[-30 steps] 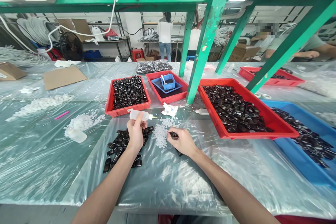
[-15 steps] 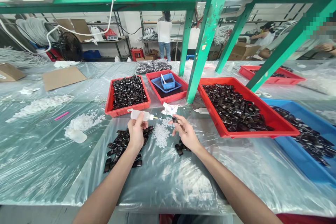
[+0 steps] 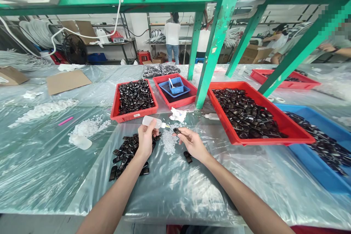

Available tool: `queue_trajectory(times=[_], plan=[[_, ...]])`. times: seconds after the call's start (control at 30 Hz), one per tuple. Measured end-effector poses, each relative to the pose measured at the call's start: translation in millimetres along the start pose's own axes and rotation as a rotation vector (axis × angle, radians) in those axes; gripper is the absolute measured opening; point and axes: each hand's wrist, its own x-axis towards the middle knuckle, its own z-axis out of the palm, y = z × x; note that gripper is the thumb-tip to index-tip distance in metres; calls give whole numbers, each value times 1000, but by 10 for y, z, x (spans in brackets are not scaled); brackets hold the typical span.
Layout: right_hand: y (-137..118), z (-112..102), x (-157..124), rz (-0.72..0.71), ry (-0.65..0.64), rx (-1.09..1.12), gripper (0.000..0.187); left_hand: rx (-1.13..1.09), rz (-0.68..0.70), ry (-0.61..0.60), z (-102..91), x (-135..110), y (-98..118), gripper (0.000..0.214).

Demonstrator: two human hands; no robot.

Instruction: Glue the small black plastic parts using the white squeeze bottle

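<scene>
The left hand (image 3: 146,138) is gripping a translucent bottle (image 3: 149,121) whose nozzle (image 3: 166,126) is pointing toward 1 black piece (image 3: 176,131), which the right hand (image 3: 193,143) is pinching at its fingertips.

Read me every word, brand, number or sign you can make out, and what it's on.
No text is legible.
White sticker on the left red tray: too small to read.
White label on the cardboard box at far left: too small to read.
Squeeze bottle in the left hand: no lettering visible.
</scene>
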Motion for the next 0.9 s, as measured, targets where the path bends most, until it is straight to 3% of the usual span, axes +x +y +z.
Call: queue_trajectory(times=[0.4, 0.9], plan=[[-16, 3, -16, -9, 2, -27, 28, 60, -1, -52, -5, -2, -18, 41], [3, -15, -23, -5, -7, -19, 38, 149, 47, -136, -33, 12, -53, 42]])
